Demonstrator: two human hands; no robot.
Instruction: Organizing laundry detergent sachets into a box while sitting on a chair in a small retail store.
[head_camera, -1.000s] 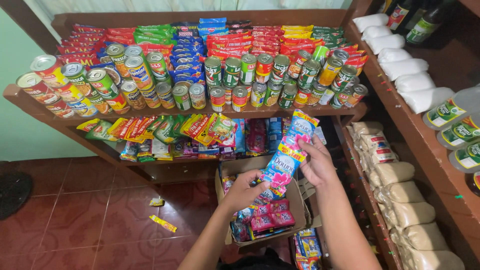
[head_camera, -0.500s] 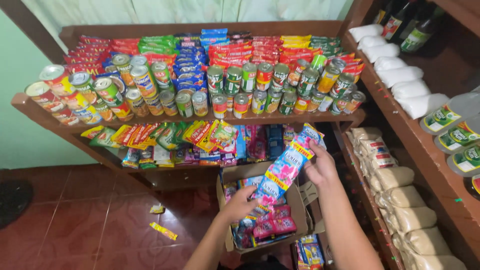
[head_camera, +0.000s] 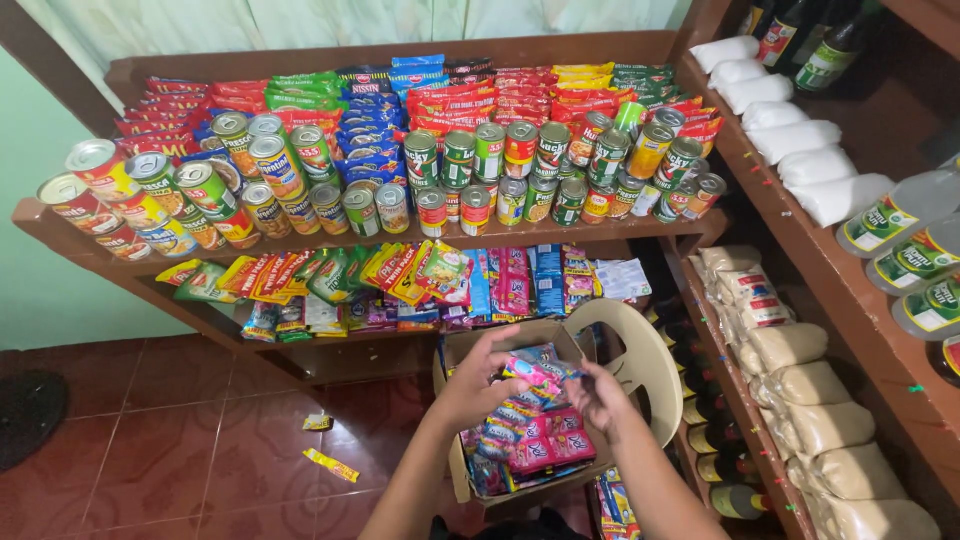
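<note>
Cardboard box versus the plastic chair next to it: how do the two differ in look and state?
The cardboard box is brown, straight-sided, open-topped and full of pink and blue sachets; the plastic chair is cream, curved, with a slotted back. Both hands, left hand and right hand, are over the box, while the chair goes untouched. Both stand at the foot of the shelves.

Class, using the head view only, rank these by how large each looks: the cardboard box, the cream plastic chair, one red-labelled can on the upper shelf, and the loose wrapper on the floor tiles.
1. cardboard box and cream plastic chair: similar, both partly hidden, so unranked.
2. red-labelled can.
3. loose wrapper: close to the can; its lower position makes this unsure.
</note>
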